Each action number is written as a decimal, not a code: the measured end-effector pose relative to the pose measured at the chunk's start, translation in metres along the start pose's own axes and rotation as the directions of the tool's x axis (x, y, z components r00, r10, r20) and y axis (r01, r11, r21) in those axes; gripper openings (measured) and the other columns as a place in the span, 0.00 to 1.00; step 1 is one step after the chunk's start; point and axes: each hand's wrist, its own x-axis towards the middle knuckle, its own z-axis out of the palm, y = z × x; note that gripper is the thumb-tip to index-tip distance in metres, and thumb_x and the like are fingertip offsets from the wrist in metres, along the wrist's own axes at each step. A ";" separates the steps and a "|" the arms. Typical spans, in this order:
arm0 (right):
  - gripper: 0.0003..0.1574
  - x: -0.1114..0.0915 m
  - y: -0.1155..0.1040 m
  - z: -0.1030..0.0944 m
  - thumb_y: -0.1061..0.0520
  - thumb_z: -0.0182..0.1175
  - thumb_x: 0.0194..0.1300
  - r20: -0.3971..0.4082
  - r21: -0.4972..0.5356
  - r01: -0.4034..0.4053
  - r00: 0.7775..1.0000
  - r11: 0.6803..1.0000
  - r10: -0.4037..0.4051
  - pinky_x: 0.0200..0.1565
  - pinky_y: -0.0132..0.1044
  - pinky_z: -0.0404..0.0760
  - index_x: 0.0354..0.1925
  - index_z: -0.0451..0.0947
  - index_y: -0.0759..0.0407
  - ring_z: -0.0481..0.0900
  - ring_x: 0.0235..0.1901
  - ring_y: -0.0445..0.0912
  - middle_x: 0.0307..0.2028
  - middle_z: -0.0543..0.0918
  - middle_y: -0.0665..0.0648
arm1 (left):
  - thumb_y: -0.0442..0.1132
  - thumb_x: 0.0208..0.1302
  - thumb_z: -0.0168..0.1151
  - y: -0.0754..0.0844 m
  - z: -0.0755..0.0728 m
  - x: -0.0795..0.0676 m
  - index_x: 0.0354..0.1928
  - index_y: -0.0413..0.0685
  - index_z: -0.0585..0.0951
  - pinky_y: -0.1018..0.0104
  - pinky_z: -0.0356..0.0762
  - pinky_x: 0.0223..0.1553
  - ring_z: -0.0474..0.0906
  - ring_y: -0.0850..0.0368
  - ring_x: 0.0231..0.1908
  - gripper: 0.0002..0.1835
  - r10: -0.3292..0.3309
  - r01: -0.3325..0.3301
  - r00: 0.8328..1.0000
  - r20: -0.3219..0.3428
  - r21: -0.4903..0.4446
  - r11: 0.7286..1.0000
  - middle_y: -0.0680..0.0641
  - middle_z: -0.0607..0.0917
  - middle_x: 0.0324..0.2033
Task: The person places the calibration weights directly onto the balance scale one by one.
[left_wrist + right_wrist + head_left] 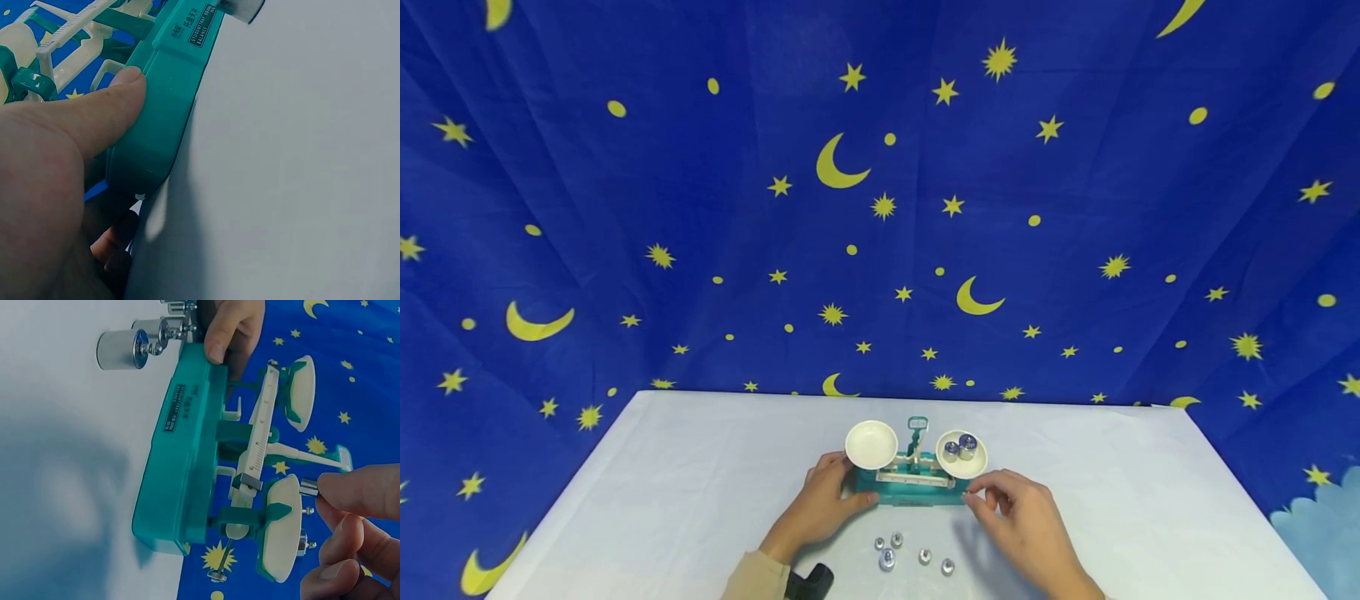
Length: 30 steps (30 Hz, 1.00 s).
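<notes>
A green balance (pixel 913 496) with two white pans stands on the table. My left hand (pixel 827 500) grips the left end of its base, thumb on the front edge and fingers behind. Two metal weights (pixel 967 447) with knobs sit in the right pan (pixel 962 473); the left pan (pixel 871 444) holds nothing. My right hand (pixel 1026 517) is at the right end of the balance, just in front of the right pan. Between its thumb and forefinger it pinches a small metal weight (pixel 309 487), whose knob is hidden by the fingertips.
Several knobbed metal weights (pixel 887 559) stand on the white table (pixel 625 517) in front of the balance, between my hands. A sliding rider (pixel 247 482) sits on the balance's graduated beam (pixel 262 431). A blue cloth (pixel 917 250) with yellow moons and stars hangs behind the table.
</notes>
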 end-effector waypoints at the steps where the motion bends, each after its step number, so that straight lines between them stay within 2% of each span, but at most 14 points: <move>1: 0.13 0.001 0.000 0.000 0.62 0.76 0.53 0.002 -0.001 -0.012 1.000 1.000 0.012 0.22 0.29 0.67 0.28 0.84 0.44 0.64 0.19 0.33 0.20 0.69 0.35 | 0.59 0.62 0.67 0.000 0.000 0.000 0.71 0.36 0.68 0.34 0.59 0.65 0.62 0.40 0.68 0.44 -0.001 0.001 1.000 0.001 0.001 1.000 0.38 0.75 0.64; 9: 0.13 0.009 -0.002 -0.003 0.62 0.76 0.54 -0.001 -0.011 -0.047 0.999 0.999 0.047 0.23 0.29 0.68 0.29 0.84 0.45 0.65 0.19 0.34 0.20 0.70 0.38 | 0.59 0.62 0.67 0.000 0.000 0.000 0.71 0.37 0.68 0.34 0.59 0.65 0.61 0.40 0.69 0.44 -0.009 0.009 1.000 0.005 -0.001 1.000 0.39 0.75 0.65; 21: 0.10 0.017 0.000 -0.004 0.61 0.75 0.55 -0.005 -0.039 -0.105 0.994 0.994 0.105 0.22 0.30 0.67 0.32 0.86 0.48 0.65 0.19 0.36 0.20 0.71 0.40 | 0.59 0.62 0.67 0.003 -0.001 -0.003 0.71 0.37 0.69 0.34 0.58 0.65 0.62 0.40 0.68 0.44 0.014 -0.014 1.000 0.001 -0.003 1.000 0.39 0.76 0.64; 30: 0.10 0.022 0.003 -0.002 0.61 0.76 0.54 -0.066 -0.083 -0.037 0.997 0.996 0.031 0.23 0.31 0.65 0.30 0.86 0.47 0.63 0.19 0.35 0.20 0.71 0.40 | 0.59 0.62 0.67 0.001 -0.001 -0.001 0.71 0.38 0.69 0.34 0.57 0.66 0.61 0.40 0.69 0.44 0.022 -0.022 1.000 0.000 0.005 1.000 0.39 0.76 0.65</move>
